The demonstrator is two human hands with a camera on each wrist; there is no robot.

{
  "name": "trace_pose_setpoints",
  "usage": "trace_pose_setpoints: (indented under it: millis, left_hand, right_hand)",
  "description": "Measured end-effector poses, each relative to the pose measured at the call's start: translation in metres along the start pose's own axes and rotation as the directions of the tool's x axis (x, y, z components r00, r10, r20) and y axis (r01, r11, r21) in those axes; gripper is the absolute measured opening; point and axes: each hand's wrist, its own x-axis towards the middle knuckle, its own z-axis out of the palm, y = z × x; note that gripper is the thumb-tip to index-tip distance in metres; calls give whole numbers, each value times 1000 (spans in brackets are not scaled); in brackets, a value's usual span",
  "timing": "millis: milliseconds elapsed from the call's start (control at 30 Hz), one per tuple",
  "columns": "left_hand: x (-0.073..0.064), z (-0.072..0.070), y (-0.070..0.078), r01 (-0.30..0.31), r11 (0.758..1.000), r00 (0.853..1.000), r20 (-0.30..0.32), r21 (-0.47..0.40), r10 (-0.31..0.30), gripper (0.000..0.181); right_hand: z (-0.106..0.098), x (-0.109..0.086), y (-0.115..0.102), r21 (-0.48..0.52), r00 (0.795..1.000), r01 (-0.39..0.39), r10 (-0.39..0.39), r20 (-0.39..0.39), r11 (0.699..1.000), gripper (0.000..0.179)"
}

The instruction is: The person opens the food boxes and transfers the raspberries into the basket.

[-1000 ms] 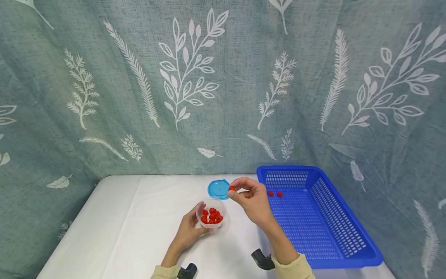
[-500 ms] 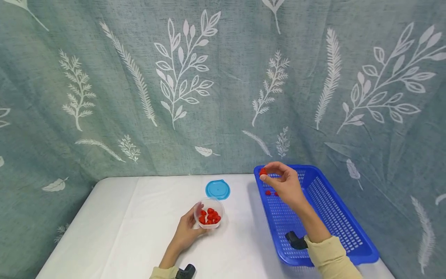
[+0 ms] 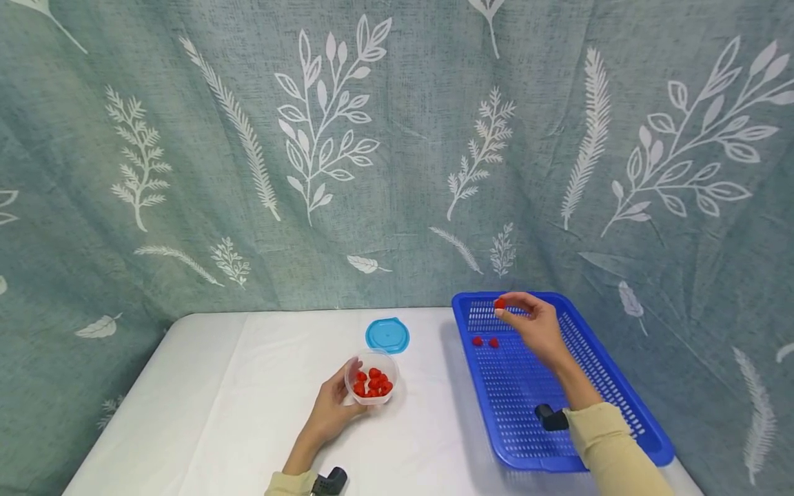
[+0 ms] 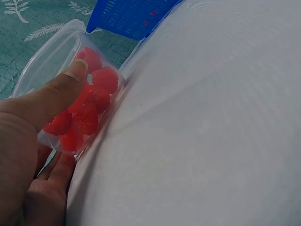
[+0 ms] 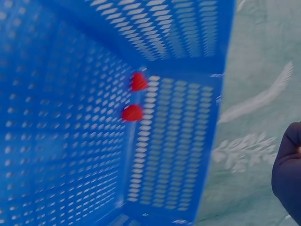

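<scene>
My left hand [image 3: 331, 408] grips a clear plastic tub [image 3: 371, 359] from its left side, thumb and fingers around the wall. Inside the tub lie several red raspberries [image 4: 99, 98], seen through the wall in the left wrist view. Between thumb and fingertips, my right hand [image 3: 538, 331] pinches one raspberry [image 3: 500, 303] above the far end of the blue basket [image 3: 521, 460]. Two more raspberries [image 5: 133, 113] lie on the basket floor near its far left corner. Only an edge of the right hand shows in the right wrist view.
A round blue lid [image 3: 387, 335] lies on the white tablecloth [image 3: 186, 399] behind the tub. The basket's raised, perforated walls stand at the table's right. A green curtain with white leaf prints [image 3: 397, 158] hangs behind the table.
The right hand has carried its raspberry rightwards from near the tub and lid to over the basket. The left hand stays on the tub.
</scene>
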Motion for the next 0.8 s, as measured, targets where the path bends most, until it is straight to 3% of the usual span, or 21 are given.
trace_pose_setpoints:
  millis: [233, 467, 800]
  left_hand:
    - [1, 0, 2, 32, 999, 999, -2, -42, -32, 89]
    - [6, -3, -2, 33, 997, 999, 4, -63, -33, 89]
    - [14, -9, -10, 3, 999, 1000, 16, -34, -2, 89]
  right_hand:
    - [-7, 13, 27, -111, 999, -32, 33, 7, 993, 37]
    - [-8, 22, 58, -262, 999, -45, 50, 15, 964, 33]
    - [-12, 24, 99, -255, 985, -166, 173, 7, 953, 32]
